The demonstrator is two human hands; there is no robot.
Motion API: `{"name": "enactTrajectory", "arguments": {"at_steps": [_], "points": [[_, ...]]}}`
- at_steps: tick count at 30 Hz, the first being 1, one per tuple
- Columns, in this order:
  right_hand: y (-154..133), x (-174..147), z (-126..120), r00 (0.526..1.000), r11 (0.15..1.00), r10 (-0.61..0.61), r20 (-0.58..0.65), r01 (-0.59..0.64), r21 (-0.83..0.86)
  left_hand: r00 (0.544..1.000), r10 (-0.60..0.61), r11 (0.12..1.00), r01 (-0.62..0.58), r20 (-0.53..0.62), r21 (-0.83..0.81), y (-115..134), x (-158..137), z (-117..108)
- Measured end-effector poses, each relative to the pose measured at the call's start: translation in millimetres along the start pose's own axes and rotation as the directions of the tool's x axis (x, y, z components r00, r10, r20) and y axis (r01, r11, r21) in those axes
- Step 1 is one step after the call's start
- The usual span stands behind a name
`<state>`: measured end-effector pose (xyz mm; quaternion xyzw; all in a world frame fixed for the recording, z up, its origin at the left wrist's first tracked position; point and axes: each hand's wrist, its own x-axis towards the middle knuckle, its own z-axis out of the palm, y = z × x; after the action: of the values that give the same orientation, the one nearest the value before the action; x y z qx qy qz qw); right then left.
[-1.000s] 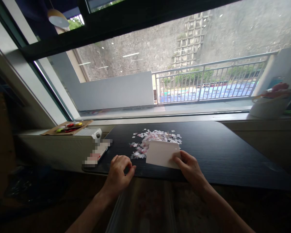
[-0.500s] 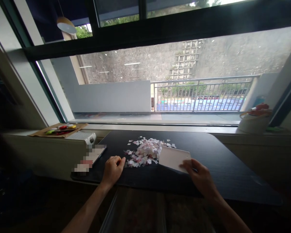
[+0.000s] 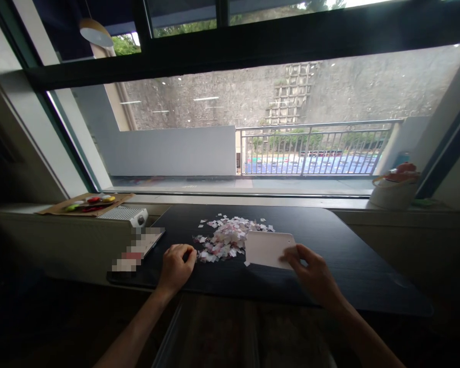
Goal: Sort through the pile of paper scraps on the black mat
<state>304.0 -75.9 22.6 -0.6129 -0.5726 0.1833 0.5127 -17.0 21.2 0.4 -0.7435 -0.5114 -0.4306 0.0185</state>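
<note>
A heap of small white and pinkish paper scraps (image 3: 230, 236) lies on the dark table (image 3: 352, 271). At its right front edge, my right hand (image 3: 310, 268) grips a thin white rectangular panel (image 3: 266, 249) by its right end, thumb and fingers closed on it. The panel has rounded corners and is tilted, hiding part of the heap; what it is made of I cannot tell. To the left of the scraps, my left hand (image 3: 178, 263) rests near the table's front edge, fingers curled in with the thumb against them. Nothing shows in it. One scrap (image 3: 247, 263) lies just below the panel.
A partly blurred-out flat item (image 3: 153, 240) lies at the table's left edge. Beyond it are a white box with a knob (image 3: 128, 217) and a brown board with colourful pieces (image 3: 88, 203) on the sill. A white basket (image 3: 393, 191) stands at right by the window.
The panel has turned to lie more level, and one scrap now shows below its left corner. My left hand stays beside the heap. The whole view has shifted slightly.
</note>
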Motion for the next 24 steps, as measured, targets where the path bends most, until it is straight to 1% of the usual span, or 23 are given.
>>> {"name": "enactTrajectory", "arguments": {"at_steps": [2,5,8,11,14,16,19,22,24], "points": [[1,-1,-1,1.000,1.000,-0.011,-0.008,0.011,-0.012,1.000,-0.012,1.000,0.012,-0.001,-0.023,0,0,1],[-2,-5,4,0.990,0.996,-0.045,0.134,0.055,-0.072,0.999,-0.045,0.994,0.045,0.000,-0.095,2,0,-2],[-14,-12,15,0.955,0.990,-0.095,0.282,0.120,-0.071,0.998,-0.049,0.973,0.053,0.026,-0.225,11,-1,-13],[-29,-13,29,0.916,0.985,-0.115,0.384,0.154,-0.074,0.985,0.022,0.940,0.039,0.173,-0.340,24,-4,-29],[-40,-5,40,0.894,0.974,-0.130,0.429,0.196,-0.114,0.937,0.127,0.915,0.017,0.326,-0.403,34,-8,-43],[-45,0,46,0.881,0.962,-0.135,0.453,0.225,-0.152,0.913,0.180,0.916,-0.020,0.367,-0.400,37,-10,-45],[-49,6,53,0.846,0.952,-0.128,0.517,0.251,-0.175,0.911,0.207,0.939,-0.083,0.356,-0.333,36,-11,-42],[-53,10,63,0.813,0.971,-0.107,0.573,0.209,-0.115,0.913,0.211,0.956,-0.118,0.350,-0.269,33,-6,-37],[-56,12,69,0.810,0.977,-0.089,0.579,0.185,-0.109,0.914,0.212,0.962,-0.132,0.347,-0.239,32,-3,-38]]}}
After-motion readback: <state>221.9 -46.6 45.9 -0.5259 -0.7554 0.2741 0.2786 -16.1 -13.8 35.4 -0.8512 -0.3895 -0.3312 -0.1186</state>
